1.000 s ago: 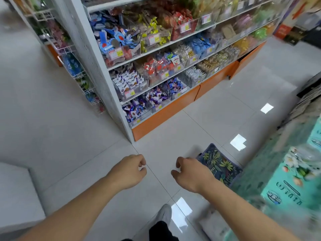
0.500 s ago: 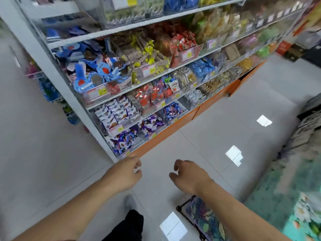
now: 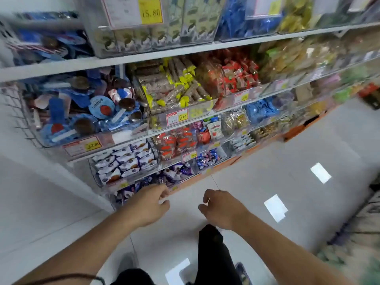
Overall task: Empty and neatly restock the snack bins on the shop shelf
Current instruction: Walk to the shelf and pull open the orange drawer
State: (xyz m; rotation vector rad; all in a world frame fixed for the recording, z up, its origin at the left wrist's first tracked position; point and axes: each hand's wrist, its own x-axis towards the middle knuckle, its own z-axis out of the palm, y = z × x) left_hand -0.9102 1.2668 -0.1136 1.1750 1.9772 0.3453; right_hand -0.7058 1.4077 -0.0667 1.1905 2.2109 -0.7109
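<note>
Hands first: my left hand (image 3: pixel 147 204) and right hand (image 3: pixel 221 208) hang loose in front of me, fingers softly bent, holding nothing. Snack bins (image 3: pixel 125 161) sit full on the shop shelf (image 3: pixel 61 65), just past my left hand.

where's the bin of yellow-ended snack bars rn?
Head view, centre: the bin of yellow-ended snack bars sits on the second shelf from the top, between the blue lollipop bin on its left and the red-wrapped snacks on its right.

At your 6 o'clock you see a glossy white tile floor (image 3: pixel 267 161); at 4 o'clock stands a blurred green package (image 3: pixel 357 254).
</note>
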